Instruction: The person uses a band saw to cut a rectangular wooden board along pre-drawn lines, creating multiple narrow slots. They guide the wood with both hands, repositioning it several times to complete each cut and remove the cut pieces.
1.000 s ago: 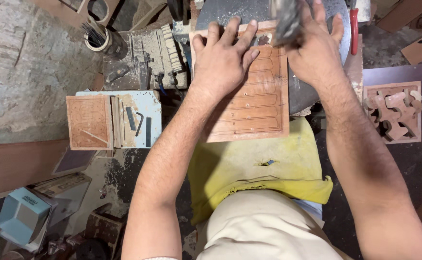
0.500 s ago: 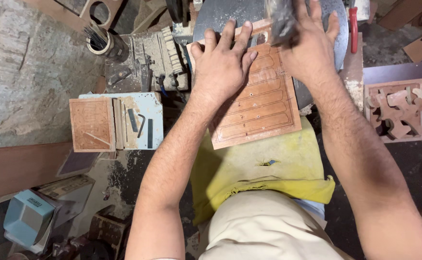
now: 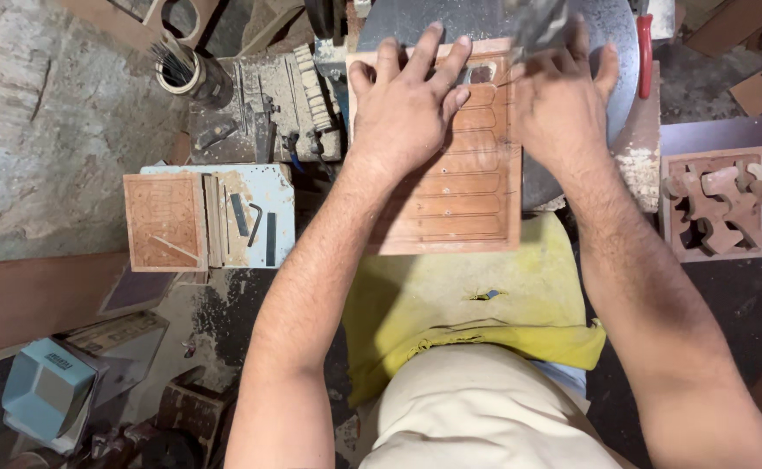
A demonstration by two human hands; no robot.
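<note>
Both hands press flat, fingers spread, on a reddish wooden panel (image 3: 459, 191) lying on the saw's round table (image 3: 607, 52): left hand (image 3: 411, 100), right hand (image 3: 563, 104). One slot at the far edge looks cut through; the nearer marked slots appear uncut.

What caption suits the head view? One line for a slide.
Both hands, left hand and right hand, press a grooved wooden panel flat on a round saw table.
</note>
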